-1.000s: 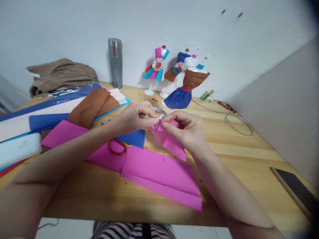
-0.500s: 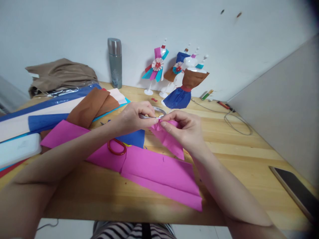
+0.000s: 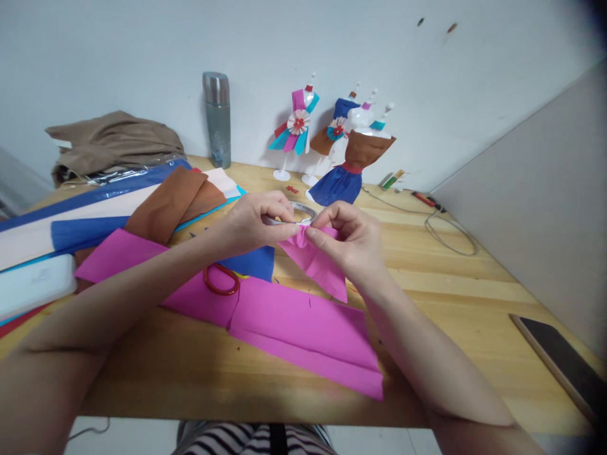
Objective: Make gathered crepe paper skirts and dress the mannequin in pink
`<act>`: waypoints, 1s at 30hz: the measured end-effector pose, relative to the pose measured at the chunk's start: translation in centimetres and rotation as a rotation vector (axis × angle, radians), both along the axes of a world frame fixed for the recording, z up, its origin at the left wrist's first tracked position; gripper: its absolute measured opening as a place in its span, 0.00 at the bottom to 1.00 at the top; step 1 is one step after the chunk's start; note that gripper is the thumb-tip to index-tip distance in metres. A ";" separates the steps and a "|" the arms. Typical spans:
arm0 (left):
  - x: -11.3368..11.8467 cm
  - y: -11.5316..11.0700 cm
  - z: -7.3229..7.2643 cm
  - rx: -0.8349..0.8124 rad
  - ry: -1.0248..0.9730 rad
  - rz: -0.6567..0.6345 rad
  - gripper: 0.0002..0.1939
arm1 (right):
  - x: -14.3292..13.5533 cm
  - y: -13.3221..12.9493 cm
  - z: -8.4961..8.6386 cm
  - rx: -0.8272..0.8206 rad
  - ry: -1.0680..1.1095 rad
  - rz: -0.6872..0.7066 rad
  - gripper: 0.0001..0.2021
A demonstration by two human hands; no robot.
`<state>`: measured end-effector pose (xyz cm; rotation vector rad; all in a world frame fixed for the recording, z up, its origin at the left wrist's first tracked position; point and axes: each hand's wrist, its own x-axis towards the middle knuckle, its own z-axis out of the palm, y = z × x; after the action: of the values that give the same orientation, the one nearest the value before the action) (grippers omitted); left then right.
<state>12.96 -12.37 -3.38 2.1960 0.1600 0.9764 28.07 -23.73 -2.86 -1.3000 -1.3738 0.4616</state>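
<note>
No lettering, brand, number or sign is legible on the desk (image 3: 403, 354). A pale pattern marks the lower body of the upright grey flask (image 3: 218, 120), and a faint mark shows on top of the white case (image 3: 35, 287), both too indistinct to read.

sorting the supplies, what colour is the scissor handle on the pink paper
The scissor handle is red, seen best in the head view.

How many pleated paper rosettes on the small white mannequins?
2: pale pink rosette on the leftmost mannequin; pink-and-teal rosette on the mannequin in blue and brown. More may be hidden.
</note>
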 end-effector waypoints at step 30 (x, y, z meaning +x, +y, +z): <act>-0.1 -0.5 0.8 -0.713 0.307 -0.006 0.11 | 1.7 1.0 -0.2 -0.207 0.493 -0.027 0.08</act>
<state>12.81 -12.91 -2.63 1.6561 0.5521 0.4601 29.82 -22.71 -3.07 -1.2591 -0.9118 0.8600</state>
